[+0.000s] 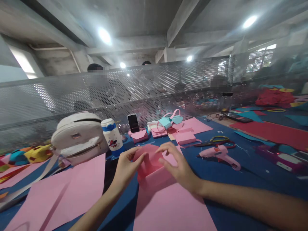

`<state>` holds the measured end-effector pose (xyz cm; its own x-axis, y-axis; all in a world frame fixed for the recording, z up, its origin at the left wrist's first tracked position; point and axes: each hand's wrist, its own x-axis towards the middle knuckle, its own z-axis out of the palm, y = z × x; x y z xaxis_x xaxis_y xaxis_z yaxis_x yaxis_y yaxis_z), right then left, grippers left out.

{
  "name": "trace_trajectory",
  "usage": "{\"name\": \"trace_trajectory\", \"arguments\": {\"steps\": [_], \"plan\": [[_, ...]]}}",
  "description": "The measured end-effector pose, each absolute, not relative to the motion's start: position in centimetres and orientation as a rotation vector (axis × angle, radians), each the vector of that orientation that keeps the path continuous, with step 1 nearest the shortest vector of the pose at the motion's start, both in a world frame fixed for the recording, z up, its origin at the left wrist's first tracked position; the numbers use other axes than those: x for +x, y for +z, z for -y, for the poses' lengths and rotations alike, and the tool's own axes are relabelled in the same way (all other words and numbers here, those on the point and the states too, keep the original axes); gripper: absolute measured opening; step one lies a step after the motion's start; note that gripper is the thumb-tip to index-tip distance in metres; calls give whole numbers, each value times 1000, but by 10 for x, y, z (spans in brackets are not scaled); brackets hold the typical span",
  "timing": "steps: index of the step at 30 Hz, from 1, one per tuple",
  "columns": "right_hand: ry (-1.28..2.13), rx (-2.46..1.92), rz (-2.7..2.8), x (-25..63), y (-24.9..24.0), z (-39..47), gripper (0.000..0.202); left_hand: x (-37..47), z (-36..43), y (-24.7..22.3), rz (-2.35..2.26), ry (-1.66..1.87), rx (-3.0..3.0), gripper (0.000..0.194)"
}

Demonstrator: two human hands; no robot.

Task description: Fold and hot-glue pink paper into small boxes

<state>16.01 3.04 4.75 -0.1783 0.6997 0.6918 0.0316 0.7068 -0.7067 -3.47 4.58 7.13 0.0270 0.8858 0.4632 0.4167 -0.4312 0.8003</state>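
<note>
A small pink paper box with a raised flap at the back is between my hands, above a large pink paper sheet. My left hand pinches the upper left edge of the box between thumb and fingers. On the other side, my right hand curls around the right edge, its thumb near the inside and fingertips at the back flap. The box's far right side is hidden behind that hand. To the right lies a pink glue gun, with scissors just behind it.
At the left stand a white backpack and a bottle, behind more pink sheets. A phone and small paper bags sit farther back. A perforated metal screen crosses behind, with people beyond.
</note>
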Motion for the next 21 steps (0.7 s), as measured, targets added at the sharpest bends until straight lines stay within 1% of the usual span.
{"name": "trace_trajectory", "arguments": {"steps": [1, 3, 7, 13, 21], "plan": [[637, -637, 1615, 162, 47, -38, 20, -35, -47, 71, -1314, 1376, 1856, 25], [708, -675, 1600, 164, 45, -50, 27, -33, -47, 69, -1297, 1308, 1829, 30], [955, -673, 1637, 165, 40, -60, 18, -29, -45, 67, -1197, 1176, 1809, 34], [953, -705, 1568, 164, 35, -64, 15, -29, -41, 69, -1190, 1175, 1839, 34], [897, -724, 1549, 166, 36, -67, 16, -36, -46, 71, -1313, 1291, 1868, 21]]}}
